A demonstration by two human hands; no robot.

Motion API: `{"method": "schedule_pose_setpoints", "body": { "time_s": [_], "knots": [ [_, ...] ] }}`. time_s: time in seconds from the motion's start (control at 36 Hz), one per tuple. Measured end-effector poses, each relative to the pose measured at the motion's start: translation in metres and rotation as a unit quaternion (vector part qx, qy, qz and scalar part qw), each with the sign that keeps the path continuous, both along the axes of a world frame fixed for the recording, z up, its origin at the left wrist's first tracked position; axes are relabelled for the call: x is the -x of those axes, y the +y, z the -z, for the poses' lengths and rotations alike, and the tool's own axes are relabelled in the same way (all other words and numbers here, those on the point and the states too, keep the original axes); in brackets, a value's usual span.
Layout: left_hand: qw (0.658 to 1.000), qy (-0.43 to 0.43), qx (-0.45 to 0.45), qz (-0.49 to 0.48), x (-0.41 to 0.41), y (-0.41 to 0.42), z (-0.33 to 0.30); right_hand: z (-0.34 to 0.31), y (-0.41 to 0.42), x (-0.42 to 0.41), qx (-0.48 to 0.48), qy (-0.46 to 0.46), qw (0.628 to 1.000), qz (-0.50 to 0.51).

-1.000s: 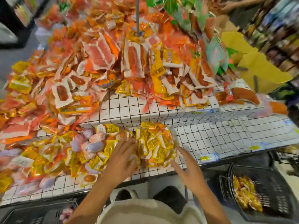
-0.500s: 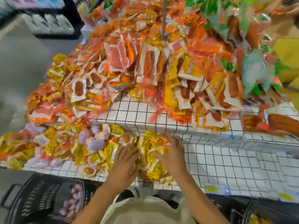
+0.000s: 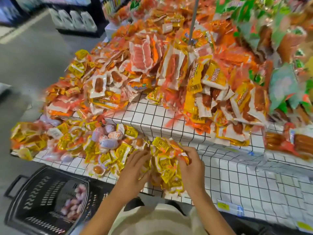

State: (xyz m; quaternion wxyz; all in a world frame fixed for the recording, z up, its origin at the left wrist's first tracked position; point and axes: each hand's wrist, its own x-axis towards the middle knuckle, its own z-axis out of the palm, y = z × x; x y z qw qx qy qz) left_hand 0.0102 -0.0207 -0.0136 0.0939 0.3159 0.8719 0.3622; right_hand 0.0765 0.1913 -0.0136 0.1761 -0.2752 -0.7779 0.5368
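The left hand (image 3: 133,168) is reached forward from the lower middle of the view, its forearm slanted up and to the right. Its palm is turned down and its fingers are stretched out, only loosely bent, and pressed against the left flank of a heap of yellow packets (image 3: 165,165). The right hand (image 3: 191,168) is brought in from the other side with the wrist bent inward. Its fingers and thumb are curled and closed on packets at the heap's upper right edge, where an orange-and-white wrapper is pinched.

The heap is held between the two hands at the near edge of the desk (image 3: 237,175), on its white, black-gridded cover. The heap's long axis runs from the desk's near edge away from the person. The single packets are turned every way. The topmost one is laid with its long side roughly left to right, slightly tilted.

More small packets are spread just left of the heap. A large pile of sausage packs (image 3: 169,65) is carried on a raised tier (image 3: 152,119) behind it. A black basket (image 3: 33,200) is seen on the floor to the lower left.
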Motion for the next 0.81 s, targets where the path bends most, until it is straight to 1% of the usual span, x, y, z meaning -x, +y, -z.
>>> {"method": "schedule_pose_setpoints", "body": {
  "time_s": [0.03, 0.08, 0.14, 0.17, 0.19, 0.22, 0.25, 0.28, 0.31, 0.36, 0.44, 0.5, 0.53, 0.56, 0.61, 0.64, 0.69, 0.75, 0.81],
  "knots": [
    [0.999, -0.025, -0.026, -0.022, -0.001, 0.001, -0.004, -0.006, 0.0, -0.002, 0.017, 0.017, 1.0, 0.001],
    [0.985, -0.113, -0.098, -0.083, -0.002, 0.005, -0.014, -0.02, -0.001, -0.005, 0.048, 0.052, 0.997, 0.007],
    [0.954, -0.221, -0.158, -0.126, -0.001, 0.009, -0.026, -0.033, -0.003, -0.007, 0.08, 0.085, 0.993, 0.016],
    [0.936, -0.278, -0.171, -0.131, 0.0, 0.01, -0.032, -0.039, -0.006, -0.008, 0.096, 0.091, 0.991, 0.02],
    [0.911, -0.345, -0.185, -0.129, 0.001, 0.011, -0.035, -0.041, -0.008, -0.008, 0.11, 0.088, 0.99, 0.024],
    [0.87, -0.429, -0.208, -0.123, 0.001, 0.011, -0.035, -0.043, -0.012, -0.009, 0.127, 0.078, 0.988, 0.028],
    [0.816, -0.515, -0.237, -0.11, 0.002, 0.012, -0.033, -0.043, -0.015, -0.008, 0.141, 0.062, 0.988, 0.032],
    [0.773, -0.572, -0.256, -0.096, 0.005, 0.012, -0.029, -0.043, -0.019, -0.007, 0.144, 0.042, 0.988, 0.034],
    [0.75, -0.599, -0.267, -0.086, 0.006, 0.014, -0.028, -0.043, -0.023, -0.006, 0.143, 0.021, 0.989, 0.03],
    [0.741, -0.603, -0.274, -0.109, 0.006, 0.02, -0.029, -0.043, -0.03, -0.005, 0.142, -0.008, 0.99, 0.012],
    [0.722, -0.597, -0.305, -0.169, 0.005, 0.019, -0.028, -0.043, -0.028, -0.008, 0.159, -0.005, 0.986, -0.052],
    [0.706, -0.6, -0.319, -0.198, 0.007, 0.009, -0.026, -0.043, -0.02, -0.014, 0.149, 0.002, 0.983, -0.106],
    [0.704, -0.597, -0.323, -0.208, 0.009, 0.005, -0.027, -0.043, -0.014, -0.017, 0.144, 0.007, 0.982, -0.118],
    [0.71, -0.588, -0.323, -0.214, 0.011, -0.001, -0.026, -0.04, -0.007, -0.021, 0.15, 0.013, 0.982, -0.112],
    [0.72, -0.572, -0.315, -0.235, 0.015, -0.011, -0.026, -0.031, 0.005, -0.027, 0.202, 0.016, 0.978, -0.047],
    [0.721, -0.567, -0.31, -0.249, 0.017, -0.015, -0.027, -0.023, 0.01, -0.03, 0.219, 0.002, 0.976, -0.006],
    [0.725, -0.56, -0.297, -0.269, 0.022, -0.024, -0.026, -0.005, 0.017, -0.033, 0.199, -0.065, 0.977, 0.049],
    [0.733, -0.55, -0.291, -0.275, 0.025, -0.031, -0.028, 0.01, 0.018, -0.033, 0.185, -0.129, 0.973, 0.049],
    [0.744, -0.543, -0.285, -0.266, 0.026, -0.034, -0.032, 0.021, 0.014, -0.027, 0.204, -0.152, 0.967, 0.029]
  ]
}}
